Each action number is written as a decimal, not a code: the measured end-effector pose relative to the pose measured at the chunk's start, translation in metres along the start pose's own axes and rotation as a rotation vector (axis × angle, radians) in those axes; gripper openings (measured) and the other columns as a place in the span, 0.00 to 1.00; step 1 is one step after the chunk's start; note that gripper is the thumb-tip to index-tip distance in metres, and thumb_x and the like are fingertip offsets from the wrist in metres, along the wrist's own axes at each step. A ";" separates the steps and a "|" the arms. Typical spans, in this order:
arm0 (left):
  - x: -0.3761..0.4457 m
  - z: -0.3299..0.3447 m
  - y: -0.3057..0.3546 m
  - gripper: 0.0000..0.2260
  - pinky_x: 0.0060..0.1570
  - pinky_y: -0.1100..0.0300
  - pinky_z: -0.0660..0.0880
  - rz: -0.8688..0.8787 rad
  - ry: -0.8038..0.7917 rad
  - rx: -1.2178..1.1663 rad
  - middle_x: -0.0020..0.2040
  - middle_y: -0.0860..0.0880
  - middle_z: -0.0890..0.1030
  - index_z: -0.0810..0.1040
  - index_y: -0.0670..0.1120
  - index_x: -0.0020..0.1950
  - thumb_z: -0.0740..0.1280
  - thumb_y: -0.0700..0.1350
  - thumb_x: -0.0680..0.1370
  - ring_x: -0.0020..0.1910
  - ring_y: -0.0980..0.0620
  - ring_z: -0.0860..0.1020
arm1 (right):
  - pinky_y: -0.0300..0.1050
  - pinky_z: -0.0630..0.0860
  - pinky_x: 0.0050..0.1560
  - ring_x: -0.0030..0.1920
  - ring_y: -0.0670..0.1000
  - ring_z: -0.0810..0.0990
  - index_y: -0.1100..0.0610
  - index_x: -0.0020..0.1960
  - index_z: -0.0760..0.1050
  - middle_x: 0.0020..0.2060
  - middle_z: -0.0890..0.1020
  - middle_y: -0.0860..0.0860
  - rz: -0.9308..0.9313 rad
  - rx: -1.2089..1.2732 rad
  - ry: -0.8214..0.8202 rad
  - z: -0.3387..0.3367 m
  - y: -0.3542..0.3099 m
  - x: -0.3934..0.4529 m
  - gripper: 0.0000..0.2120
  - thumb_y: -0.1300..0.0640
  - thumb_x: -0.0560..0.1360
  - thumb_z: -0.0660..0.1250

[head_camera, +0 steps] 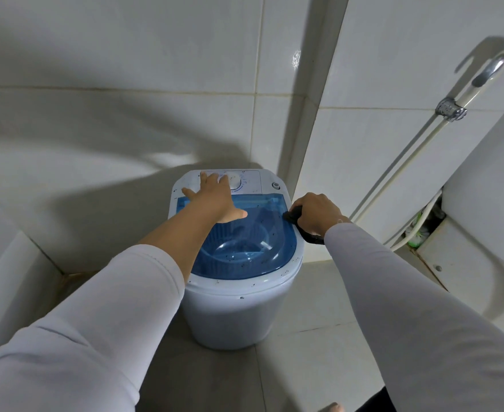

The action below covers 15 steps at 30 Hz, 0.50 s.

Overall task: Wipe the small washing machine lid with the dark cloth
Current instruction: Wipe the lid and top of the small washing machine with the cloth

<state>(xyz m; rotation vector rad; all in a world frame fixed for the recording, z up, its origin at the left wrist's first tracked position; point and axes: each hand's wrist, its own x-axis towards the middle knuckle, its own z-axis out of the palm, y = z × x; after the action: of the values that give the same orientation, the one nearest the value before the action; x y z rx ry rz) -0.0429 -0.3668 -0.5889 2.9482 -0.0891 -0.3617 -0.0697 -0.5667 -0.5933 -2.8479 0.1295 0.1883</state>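
My left hand (215, 194) lies flat bracing the lid (244, 242), right hand (319, 215) bunching the dark cloth (293, 217) at its right edge (soft, floppy, probably best kept wadded).

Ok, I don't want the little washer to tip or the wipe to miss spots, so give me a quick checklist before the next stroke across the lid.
1. Dark cloth gripped by the right hand: ok.
2. Cloth touching the blue lid: ok, at its right edge.
3. Washing machine steadied: ok, the left hand rests flat across the control panel and the back of the lid.
4. Wipe path free: not ok, the left hand and forearm lie over the lid's left side.
5. Lid closed: ok, it sits flat in its rim.
6. Lid clean: not ok, dark specks dot it.
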 end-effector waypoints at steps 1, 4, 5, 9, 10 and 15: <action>-0.003 0.001 0.001 0.46 0.70 0.31 0.46 0.002 -0.013 0.014 0.80 0.47 0.44 0.42 0.46 0.79 0.66 0.63 0.73 0.78 0.46 0.37 | 0.47 0.75 0.48 0.51 0.57 0.80 0.55 0.57 0.80 0.53 0.82 0.56 0.004 0.007 0.004 0.001 0.001 -0.004 0.14 0.50 0.77 0.64; -0.011 0.008 0.003 0.49 0.70 0.30 0.47 0.000 -0.032 0.055 0.80 0.47 0.44 0.42 0.47 0.79 0.68 0.64 0.71 0.78 0.45 0.37 | 0.48 0.76 0.50 0.51 0.57 0.80 0.55 0.57 0.80 0.52 0.82 0.55 0.010 0.015 0.005 0.004 0.003 -0.014 0.15 0.48 0.76 0.63; -0.013 0.010 0.003 0.50 0.70 0.30 0.47 -0.002 -0.036 0.065 0.80 0.47 0.44 0.42 0.47 0.79 0.69 0.64 0.70 0.78 0.45 0.37 | 0.48 0.76 0.50 0.51 0.57 0.80 0.55 0.57 0.80 0.52 0.82 0.55 0.010 0.013 0.003 0.005 0.004 -0.017 0.15 0.48 0.76 0.63; -0.020 0.020 0.004 0.51 0.69 0.30 0.47 -0.009 -0.037 0.082 0.79 0.46 0.46 0.43 0.46 0.79 0.71 0.63 0.69 0.78 0.45 0.39 | 0.48 0.77 0.49 0.50 0.58 0.81 0.54 0.56 0.81 0.51 0.83 0.55 0.013 0.016 0.011 0.008 0.007 -0.029 0.14 0.48 0.76 0.64; -0.021 0.021 0.003 0.51 0.69 0.30 0.47 -0.015 -0.029 0.078 0.79 0.46 0.47 0.44 0.46 0.79 0.71 0.63 0.69 0.78 0.44 0.39 | 0.48 0.77 0.48 0.49 0.58 0.81 0.54 0.55 0.81 0.51 0.83 0.55 0.017 0.021 0.014 0.008 0.007 -0.032 0.14 0.49 0.76 0.64; -0.026 0.025 0.001 0.49 0.69 0.30 0.47 0.000 0.015 0.063 0.79 0.45 0.47 0.44 0.46 0.79 0.70 0.63 0.70 0.78 0.43 0.40 | 0.48 0.77 0.49 0.49 0.59 0.80 0.55 0.55 0.81 0.51 0.83 0.56 0.031 0.038 0.009 0.012 0.009 -0.044 0.13 0.51 0.76 0.64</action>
<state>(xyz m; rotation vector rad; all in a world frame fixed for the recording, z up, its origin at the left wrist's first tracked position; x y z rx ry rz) -0.0742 -0.3694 -0.6068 3.0122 -0.1001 -0.3428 -0.1157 -0.5685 -0.6010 -2.8109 0.1768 0.1772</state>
